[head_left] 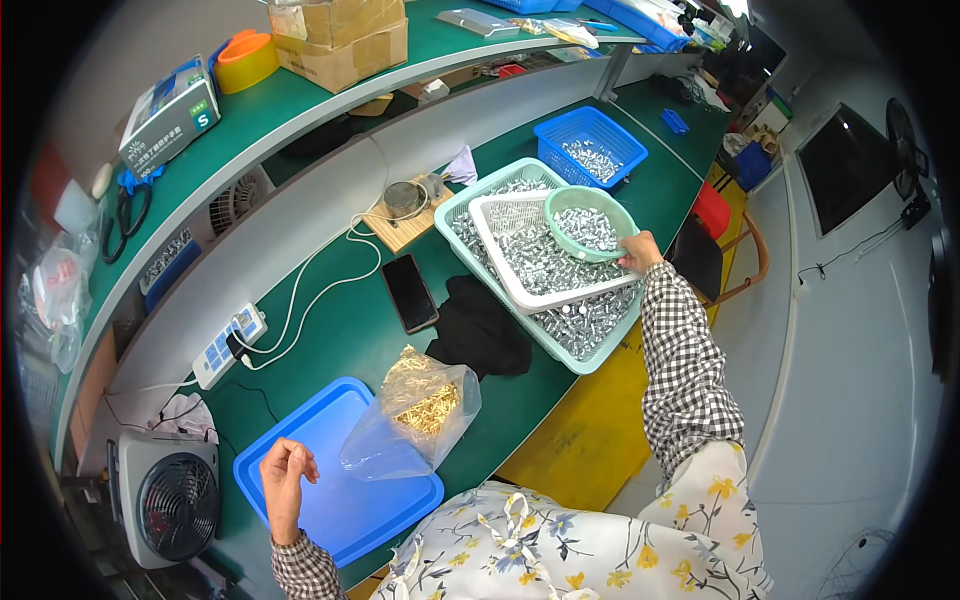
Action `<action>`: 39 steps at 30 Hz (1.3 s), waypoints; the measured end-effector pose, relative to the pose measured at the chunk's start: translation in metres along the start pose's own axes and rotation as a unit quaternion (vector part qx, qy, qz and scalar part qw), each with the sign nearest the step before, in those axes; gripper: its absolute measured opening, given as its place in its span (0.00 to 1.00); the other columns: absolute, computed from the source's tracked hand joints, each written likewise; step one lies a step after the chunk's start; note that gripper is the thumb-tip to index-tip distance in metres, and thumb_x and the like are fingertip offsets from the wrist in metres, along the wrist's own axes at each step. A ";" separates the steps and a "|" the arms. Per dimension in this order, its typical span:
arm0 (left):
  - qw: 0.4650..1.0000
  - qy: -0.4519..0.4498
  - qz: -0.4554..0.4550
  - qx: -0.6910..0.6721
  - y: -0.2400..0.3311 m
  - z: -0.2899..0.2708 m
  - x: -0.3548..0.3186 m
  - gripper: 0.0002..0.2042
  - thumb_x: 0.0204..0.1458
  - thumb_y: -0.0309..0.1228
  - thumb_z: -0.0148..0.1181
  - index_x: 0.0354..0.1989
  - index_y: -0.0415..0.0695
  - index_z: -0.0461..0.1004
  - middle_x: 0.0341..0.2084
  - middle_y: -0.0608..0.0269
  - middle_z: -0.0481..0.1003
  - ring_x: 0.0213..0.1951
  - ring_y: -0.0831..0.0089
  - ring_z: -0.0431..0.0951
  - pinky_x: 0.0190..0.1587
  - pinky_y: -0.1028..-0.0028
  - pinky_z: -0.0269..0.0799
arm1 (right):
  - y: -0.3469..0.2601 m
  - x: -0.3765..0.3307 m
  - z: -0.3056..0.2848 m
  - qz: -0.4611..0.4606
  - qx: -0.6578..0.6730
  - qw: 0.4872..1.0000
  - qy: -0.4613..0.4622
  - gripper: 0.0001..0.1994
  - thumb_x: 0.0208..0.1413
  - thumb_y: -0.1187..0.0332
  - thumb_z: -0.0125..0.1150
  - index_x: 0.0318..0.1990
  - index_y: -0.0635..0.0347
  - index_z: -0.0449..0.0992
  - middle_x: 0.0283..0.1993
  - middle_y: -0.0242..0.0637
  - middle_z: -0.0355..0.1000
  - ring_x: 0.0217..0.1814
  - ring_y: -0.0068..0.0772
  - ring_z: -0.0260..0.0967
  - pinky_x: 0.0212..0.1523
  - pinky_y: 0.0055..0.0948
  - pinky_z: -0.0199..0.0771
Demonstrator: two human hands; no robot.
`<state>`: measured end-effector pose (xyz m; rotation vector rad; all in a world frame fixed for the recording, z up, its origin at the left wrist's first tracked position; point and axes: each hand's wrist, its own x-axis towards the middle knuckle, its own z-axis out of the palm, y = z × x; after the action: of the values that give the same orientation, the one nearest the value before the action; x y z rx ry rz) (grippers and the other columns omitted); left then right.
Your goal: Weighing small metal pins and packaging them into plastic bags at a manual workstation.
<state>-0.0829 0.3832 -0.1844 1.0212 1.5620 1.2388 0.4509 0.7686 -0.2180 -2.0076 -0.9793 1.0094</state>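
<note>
One white basket partly behind bowl

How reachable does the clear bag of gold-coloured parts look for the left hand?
Probably yes: the left hand appears over the blue tray, the clear bag lies partly over that tray's other side, and nothing visible stands between them.

Green bench carries blue tray; phone; black cloth.
</note>
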 end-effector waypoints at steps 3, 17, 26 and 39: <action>1.000 -0.010 0.002 -0.018 0.003 0.009 0.009 0.13 0.57 0.35 0.50 0.24 0.40 0.65 0.16 0.65 0.68 0.17 0.80 0.69 0.19 0.82 0.64 | 0.003 0.012 -0.002 0.022 0.004 1.000 -0.011 0.11 0.47 0.77 0.54 0.37 0.77 0.65 0.22 0.43 0.65 0.15 0.31 0.63 0.12 0.25 0.67; 0.997 -0.071 -0.010 -0.029 0.010 0.033 0.043 0.11 0.56 0.32 0.51 0.24 0.40 0.66 0.17 0.67 0.68 0.18 0.81 0.69 0.19 0.82 0.64 | -0.005 -0.004 -0.016 -0.012 0.160 0.987 -0.028 0.04 0.46 0.80 0.46 0.30 0.72 0.65 0.21 0.40 0.61 0.16 0.27 0.57 0.11 0.21 0.51; 0.998 0.000 -0.027 -0.048 0.010 0.044 0.059 0.11 0.56 0.33 0.50 0.24 0.41 0.66 0.17 0.66 0.68 0.18 0.81 0.69 0.18 0.82 0.64 | -0.009 -0.056 -0.040 -0.097 0.174 0.977 -0.079 0.06 0.51 0.77 0.46 0.36 0.65 0.66 0.26 0.31 0.63 0.19 0.20 0.58 0.13 0.19 0.54; 0.959 -0.226 -0.075 0.152 -0.066 0.076 0.149 0.14 0.56 0.38 0.50 0.36 0.38 0.71 0.30 0.63 0.72 0.35 0.75 0.72 0.39 0.76 0.68 | 0.051 -0.225 -0.061 -0.079 0.107 0.954 -0.267 0.16 0.50 0.78 0.46 0.48 0.68 0.65 0.39 0.35 0.70 0.37 0.19 0.67 0.39 0.20 0.70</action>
<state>-0.0577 0.5344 -0.2792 1.2502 1.4542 0.6120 0.4253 0.5400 -0.1537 -1.4769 -1.2232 1.5362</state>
